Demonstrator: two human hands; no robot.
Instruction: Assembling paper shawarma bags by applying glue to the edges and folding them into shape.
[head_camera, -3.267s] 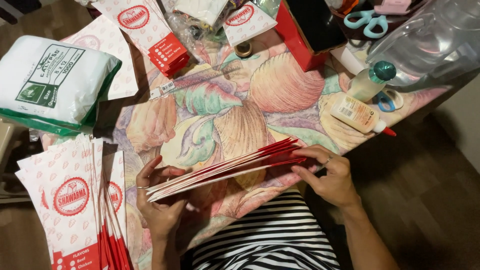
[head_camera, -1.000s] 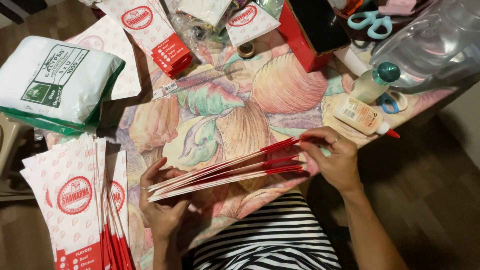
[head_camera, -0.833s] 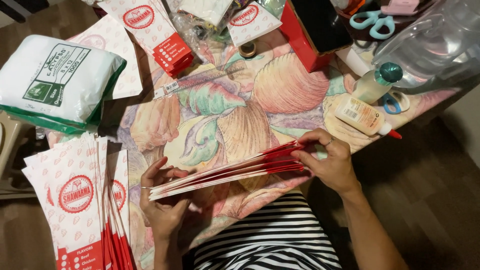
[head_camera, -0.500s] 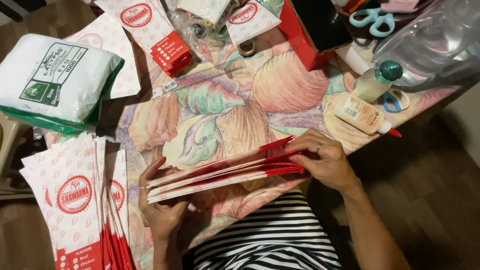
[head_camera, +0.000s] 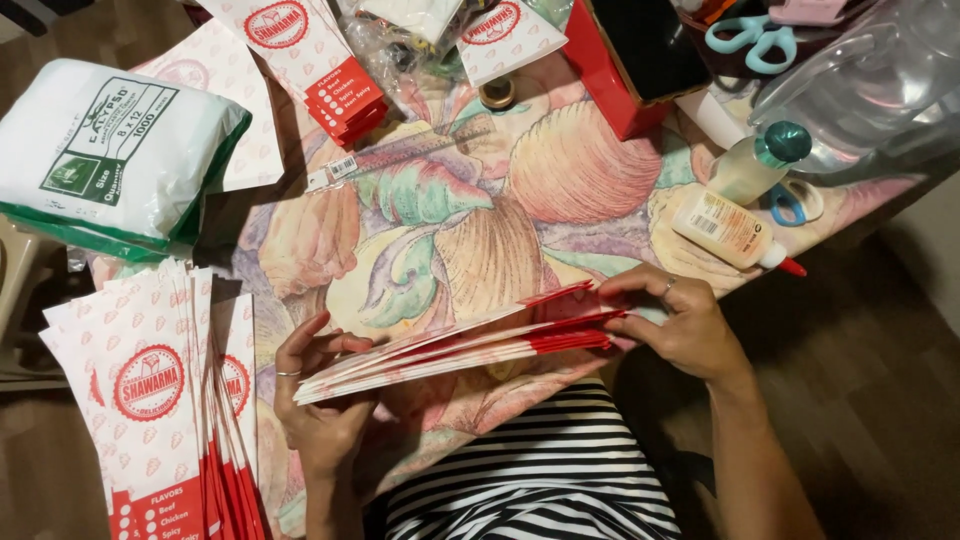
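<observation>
Both hands grip a flat stack of red-and-white printed paper sleeves (head_camera: 460, 345), edge-on just above the floral-patterned table (head_camera: 480, 220). Left hand (head_camera: 320, 405) clasps the white end; right hand (head_camera: 680, 325) pinches the red end. White glue bottle (head_camera: 730, 230) lies near the right hand.

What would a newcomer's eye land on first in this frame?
Probably the fanned bundle of red-and-white paper sleeves held edge-on at the table's near side, left hand under one end, right hand pinching the other. Next, the larger stack of matching sleeves fanned out at lower left, and the flowery tablecloth beneath the clutter.
</observation>
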